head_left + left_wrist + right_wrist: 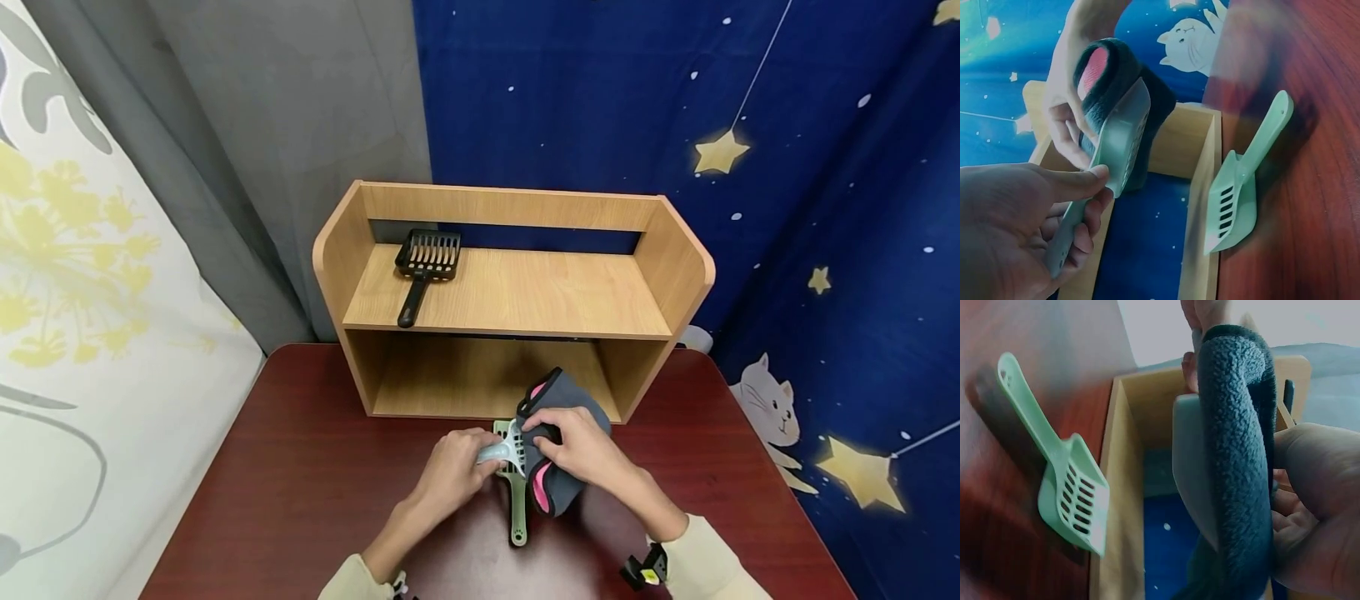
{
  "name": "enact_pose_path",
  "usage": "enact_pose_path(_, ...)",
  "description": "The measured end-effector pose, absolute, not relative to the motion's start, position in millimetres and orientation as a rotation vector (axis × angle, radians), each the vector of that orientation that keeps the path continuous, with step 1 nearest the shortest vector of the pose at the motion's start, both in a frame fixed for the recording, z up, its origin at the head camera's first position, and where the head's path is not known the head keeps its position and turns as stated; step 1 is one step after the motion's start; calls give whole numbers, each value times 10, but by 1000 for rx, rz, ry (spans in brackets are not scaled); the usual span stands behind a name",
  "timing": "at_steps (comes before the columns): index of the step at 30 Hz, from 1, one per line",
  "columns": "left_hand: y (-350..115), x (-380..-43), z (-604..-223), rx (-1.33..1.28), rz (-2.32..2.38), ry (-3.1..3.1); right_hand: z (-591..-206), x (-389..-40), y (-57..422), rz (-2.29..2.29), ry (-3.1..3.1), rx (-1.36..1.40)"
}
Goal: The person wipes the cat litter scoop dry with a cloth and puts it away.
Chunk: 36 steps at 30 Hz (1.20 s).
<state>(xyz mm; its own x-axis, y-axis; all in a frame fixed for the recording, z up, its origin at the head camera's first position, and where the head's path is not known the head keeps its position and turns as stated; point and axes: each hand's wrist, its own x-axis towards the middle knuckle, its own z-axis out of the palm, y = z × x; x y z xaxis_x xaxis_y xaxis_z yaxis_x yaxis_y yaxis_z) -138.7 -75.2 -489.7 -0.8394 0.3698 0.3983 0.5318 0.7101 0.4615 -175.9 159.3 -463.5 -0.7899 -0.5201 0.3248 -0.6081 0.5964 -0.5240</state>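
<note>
My left hand (pixel 453 468) grips the handle of a pale blue slotted litter scoop (pixel 1116 147), thumb along the top. A dark grey fleecy cloth (pixel 564 487) with black edging and pink inside is held by my right hand (pixel 581 446). Folded, the cloth lies against the pale blue scoop's head and hides part of it in the right wrist view. Below both hands, a green slotted litter scoop (pixel 518 510) lies on the table, handle toward me.
A two-tier wooden shelf (pixel 517 287) stands at the table's back. On its upper board, toward the left, lies a black litter scoop (pixel 414 302). The dark red table (pixel 315 467) extends to both sides. Grey and blue star-patterned curtains (pixel 570 100) hang behind.
</note>
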Motion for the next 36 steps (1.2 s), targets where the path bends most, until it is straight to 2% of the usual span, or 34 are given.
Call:
enact_pose_path(7,-773,-1378,-4850,-699,-864,-2641,-4575,-1793,1726,1045,-2630,755)
enact_pose_path(17,-851,-1349,-4824,-706,-865,-2637,-4505,-1910,2035,1554,-2624,564)
enact_pose_path(27,-996,-1391,-4830,-716,-893,-2665,-4407,-1995,2367,1778,-2605,621)
enact_pose_path(36,-1107,-1420,-4773,-885,-908,-2655,-4357,-2111,2487,1813,-2529,826)
